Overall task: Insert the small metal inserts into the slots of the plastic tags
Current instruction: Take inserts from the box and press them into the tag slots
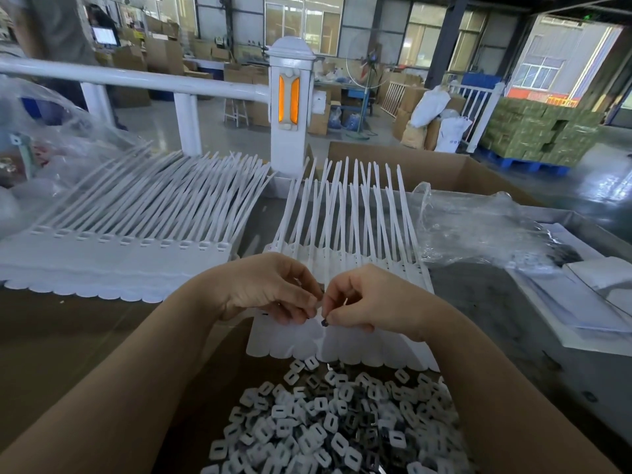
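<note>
Mid-insertion, by the look of it: right hand (pixel 367 301) curled, pinching 1 small dark metal insert (pixel 324 323) between thumb and fingertip just above the near strip of plastic tags (pixel 342 345); left hand (pixel 270 289) also curled, fingertips pinching or steadying the tag edge right beside the insert, exact contact hidden by the fingers. Slot itself not visible under the 2 hands, so seating cannot be confirmed. Likely next: lining the insert up square with the slot, pressing it home, then reaching down to the pile of inserts (pixel 328 429) for another; calls for fine fingertip alignment and a firm hold on the thin, flexible strip so it does not buckle or slide. Tags smooth, matte white plastic, joined side by side in a flat sheet with a scalloped near edge and long, thin, ribbed tails fanning away. A second strip of tags (pixel 113 265) lying to the left, rectangular slot heads in a row. Inserts small, flat, rounded rectangles with a central opening, pale grey to dark metallic, heaped loosely in a brown cardboard box (pixel 61 343). Crinkled clear plastic bag (pixel 478 227) to the right, glossy and creased.
</note>
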Motion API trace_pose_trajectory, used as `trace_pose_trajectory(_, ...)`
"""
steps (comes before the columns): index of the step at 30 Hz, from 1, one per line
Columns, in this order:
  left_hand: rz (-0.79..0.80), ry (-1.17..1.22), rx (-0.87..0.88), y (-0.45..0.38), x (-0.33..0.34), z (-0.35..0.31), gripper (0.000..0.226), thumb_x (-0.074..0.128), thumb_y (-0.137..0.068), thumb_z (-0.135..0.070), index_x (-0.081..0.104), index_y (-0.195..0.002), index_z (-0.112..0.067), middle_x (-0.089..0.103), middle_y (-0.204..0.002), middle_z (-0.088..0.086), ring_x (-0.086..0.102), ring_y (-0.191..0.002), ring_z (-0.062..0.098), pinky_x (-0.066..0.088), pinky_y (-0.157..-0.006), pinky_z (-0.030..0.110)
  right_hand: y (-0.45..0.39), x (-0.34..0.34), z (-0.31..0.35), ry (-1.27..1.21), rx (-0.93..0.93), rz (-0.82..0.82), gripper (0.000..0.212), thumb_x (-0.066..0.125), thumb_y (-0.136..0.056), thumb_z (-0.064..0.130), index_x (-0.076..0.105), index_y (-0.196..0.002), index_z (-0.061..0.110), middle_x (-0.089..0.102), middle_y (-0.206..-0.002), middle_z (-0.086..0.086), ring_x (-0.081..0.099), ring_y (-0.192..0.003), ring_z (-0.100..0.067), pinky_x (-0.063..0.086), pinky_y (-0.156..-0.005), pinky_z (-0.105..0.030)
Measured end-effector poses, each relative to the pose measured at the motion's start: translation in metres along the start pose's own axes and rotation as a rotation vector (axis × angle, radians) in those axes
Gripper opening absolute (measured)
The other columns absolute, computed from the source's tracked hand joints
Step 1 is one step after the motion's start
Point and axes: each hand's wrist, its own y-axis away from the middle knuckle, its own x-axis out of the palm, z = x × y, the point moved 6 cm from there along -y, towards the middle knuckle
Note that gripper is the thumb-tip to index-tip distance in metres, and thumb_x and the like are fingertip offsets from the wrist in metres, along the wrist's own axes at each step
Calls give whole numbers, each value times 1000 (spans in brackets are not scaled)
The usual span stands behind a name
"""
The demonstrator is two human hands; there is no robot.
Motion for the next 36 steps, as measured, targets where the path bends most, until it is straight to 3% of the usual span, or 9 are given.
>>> trace_pose_trajectory(6, 4, 5, -3, 1, 1, 0, 14, 75, -84, -14, 70, -97, -11, 76, -89, 7, 71, -76, 13, 55, -64, 22, -1, 2, -1, -22, 16, 23, 8, 71, -85, 8, 72, -89, 14, 74, -77, -3, 58, -62, -5, 43, -50, -16)
trace_pose_trajectory(10, 19, -9, -15, 2, 2, -2, 13, 72, -87, -13, 69, -99, -10, 76, -90, 7, 71, -77, 13, 55, -63, 21, 0, 0, -2, -33, 25, 31, 8, 67, -88, 9, 71, -93, 14, 77, -83, -4, 58, -61, -6, 41, -49, -16)
trace_pose_trajectory(14, 27, -31, -31, 3, 3, -2, 13, 72, -87, -12, 68, -99, -11, 76, -90, 6, 71, -77, 13, 54, -63, 22, 0, -1, -3, -33, 26, 27, 7, 68, -88, 9, 71, -92, 14, 76, -81, -2, 57, -61, -5, 41, -48, -16)
trace_pose_trajectory(19, 51, -67, -28, 5, 4, -3, 15, 74, -86, -12, 69, -100, -10, 75, -89, 5, 70, -78, 12, 54, -65, 21, 2, -2, -3, 10, 3, 21, 9, 71, -86, 11, 73, -84, 19, 61, -69, -2, 49, -53, -4, 40, -50, -17)
trace_pose_trajectory(26, 106, -95, -1, 7, 8, -7, 9, 79, -81, -15, 75, -89, -17, 73, -77, 0, 68, -70, 8, 53, -60, 18, 1, -4, -4, -77, 9, -6, 10, 70, -85, 8, 72, -85, 18, 67, -73, -1, 54, -59, -5, 40, -50, -17)
trace_pose_trajectory(30, 69, -89, 15, 5, 9, -10, 4, 76, -84, -22, 78, -80, -24, 75, -82, 0, 68, -71, 7, 52, -58, 17, -2, -6, -5, -135, -8, -70, 11, 69, -85, 8, 72, -84, 18, 66, -69, 2, 53, -56, -4, 40, -48, -17)
trace_pose_trajectory(36, 26, -4, 7, 5, 5, -9, 6, 71, -89, -23, 75, -85, -20, 75, -86, 4, 68, -72, 10, 52, -58, 19, -2, -10, -2, -238, -82, -92, 13, 70, -88, 8, 73, -83, 20, 70, -73, 0, 52, -55, -4, 40, -46, -17)
